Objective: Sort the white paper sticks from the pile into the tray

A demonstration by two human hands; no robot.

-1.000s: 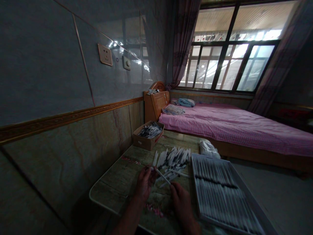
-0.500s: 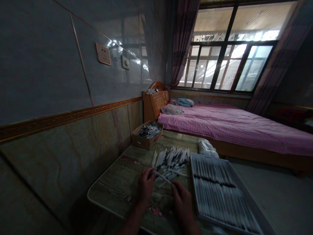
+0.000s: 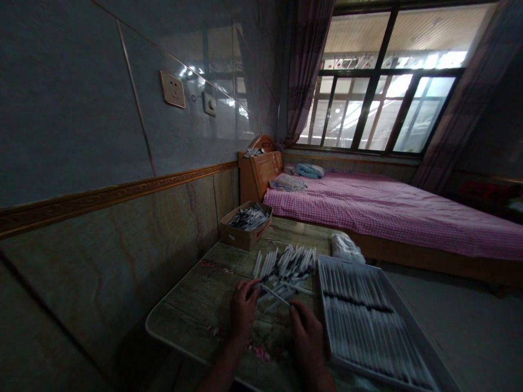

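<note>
A thin white pen (image 3: 277, 295) spans the gap between my two hands, slanting down to the right. My right hand (image 3: 305, 329) pinches its lower right end between thumb and fingers. At the other end, my left hand (image 3: 244, 305) is closed around a dark part that looks like the pen's cap; whether cap and barrel are joined I cannot tell. Just beyond my hands lies a loose pile of white and dark pens (image 3: 292, 264) on the table (image 3: 192, 316). Right of my right hand, a shallow pale tray (image 3: 324, 316) holds close rows of white pens.
A cardboard box (image 3: 241, 238) full of dark and white pen pieces stands at the table's far left, by the tiled wall. A clear plastic bag (image 3: 346, 247) lies behind the tray. Past the table is a bed with a pink checked sheet (image 3: 368, 207).
My right hand has shifted slightly right, taking the white pen with it. My left hand has hardly moved. The pile, box and tray stay as they were.
</note>
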